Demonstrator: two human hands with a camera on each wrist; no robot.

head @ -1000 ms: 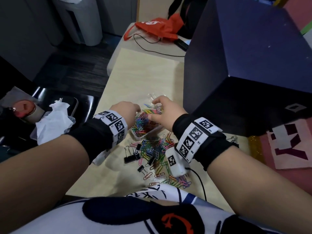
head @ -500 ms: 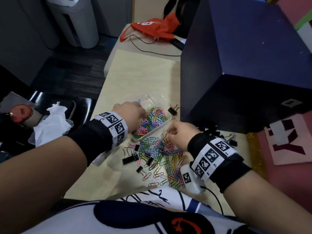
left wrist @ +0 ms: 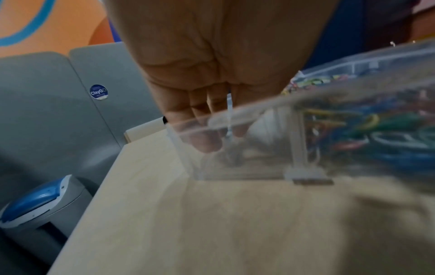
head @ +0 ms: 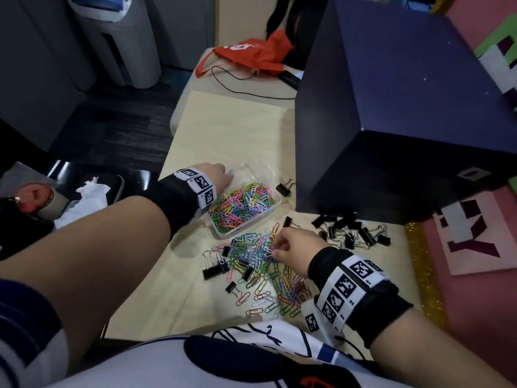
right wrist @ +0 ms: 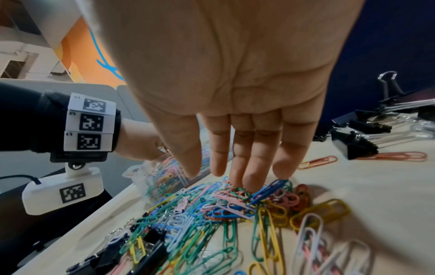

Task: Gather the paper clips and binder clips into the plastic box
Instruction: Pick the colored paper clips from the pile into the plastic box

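A clear plastic box on the pale table holds a heap of coloured paper clips. My left hand grips the box's far left corner, its fingers curled over the rim of the box. Just in front lies a loose pile of paper clips mixed with black binder clips. My right hand reaches down onto that pile, and its fingertips touch the clips with nothing visibly pinched. More binder clips lie to the right.
A large dark blue box stands close on the right. One binder clip lies between it and the plastic box. A red bag and a cable lie at the far end. The table's edge runs on the left, beside a chair with tissue.
My right hand has moved from over the plastic box back down to the loose pile. The left hand has stayed on the box's corner.
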